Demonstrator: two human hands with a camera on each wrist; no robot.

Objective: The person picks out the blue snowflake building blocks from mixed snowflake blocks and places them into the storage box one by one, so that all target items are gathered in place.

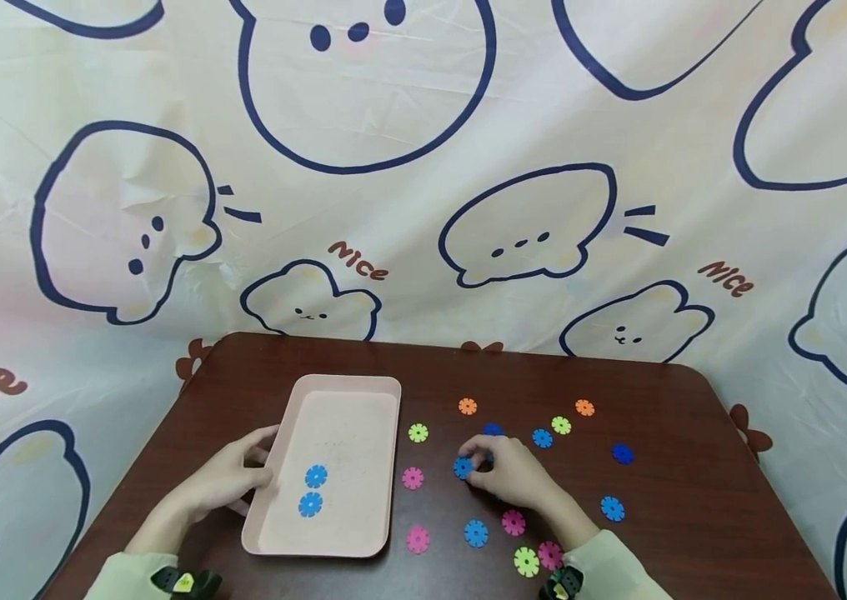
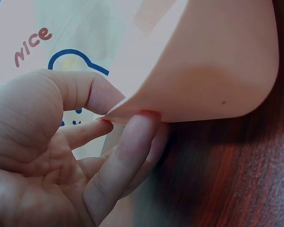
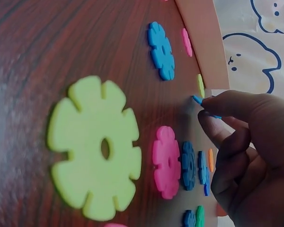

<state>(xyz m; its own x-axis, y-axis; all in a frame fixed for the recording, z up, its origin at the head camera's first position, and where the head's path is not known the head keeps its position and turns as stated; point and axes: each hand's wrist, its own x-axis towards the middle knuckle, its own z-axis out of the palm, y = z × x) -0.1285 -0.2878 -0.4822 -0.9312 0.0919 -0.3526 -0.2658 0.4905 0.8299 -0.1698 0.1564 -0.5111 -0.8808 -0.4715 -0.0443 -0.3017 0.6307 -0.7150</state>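
A pale pink tray (image 1: 348, 425) lies on the table, with two light blue notched discs (image 1: 310, 504) inside, towards its near end. My left hand (image 1: 221, 475) holds the tray's left edge; in the left wrist view, the thumb and fingers pinch the tray's rim (image 2: 203, 80). To the right of the tray, my right hand (image 1: 513, 475) pinches a blue notched disc (image 1: 462, 467) between thumb and forefinger. The right wrist view shows this blue disc (image 3: 197, 100) edge-on, mostly covered by the fingertips.
Around my right hand lie several notched discs: pink (image 1: 418, 539), yellow-green (image 1: 526, 562), blue (image 1: 613, 508), dark blue (image 1: 622, 453) and orange (image 1: 584, 407). The dark brown table (image 1: 243, 375) meets a cloth (image 1: 408, 317) with cartoon drawings at its back.
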